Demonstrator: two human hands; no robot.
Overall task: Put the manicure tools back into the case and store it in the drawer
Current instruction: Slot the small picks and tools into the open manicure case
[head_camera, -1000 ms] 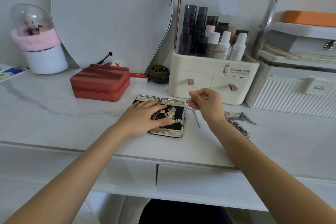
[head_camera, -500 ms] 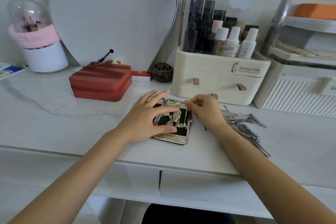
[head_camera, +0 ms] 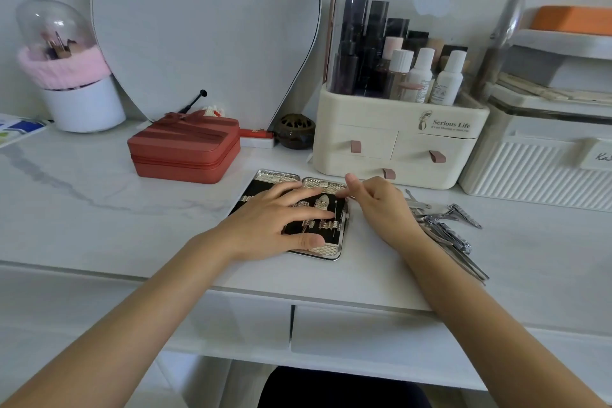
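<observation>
Black lining and silver woven trim mark the case (head_camera: 326, 250) lying open flat on the white marble-look desk (head_camera: 99, 209), just in front of the cream cosmetic organiser (head_camera: 397, 142). Your left hand (head_camera: 268, 225) lies spread across it, fingers straight and pressing it down, gripping nothing. Your right hand (head_camera: 381, 205) sits at the case's right edge with its fingers curled in and the thumb up; whether it pinches anything there is too small to tell.

You look to be in the middle of the loading step — a thin pin-headed tool (head_camera: 336, 212) stands in the loops by the right edge, and other loops appear empty, though your left hand hides much of the lining. The bulk of the work is still ahead: a heap of steel clippers and nippers (head_camera: 443, 225) lies on the desk just right of your right hand, outside the case.

My judgement of the next move: keep the case pinned, reach to the heap, lift one tool and slide it under a free loop — narrow slots, so line it up lengthwise first. Closing the case and the drawer (head_camera: 364, 328) below the desk edge come later.
</observation>
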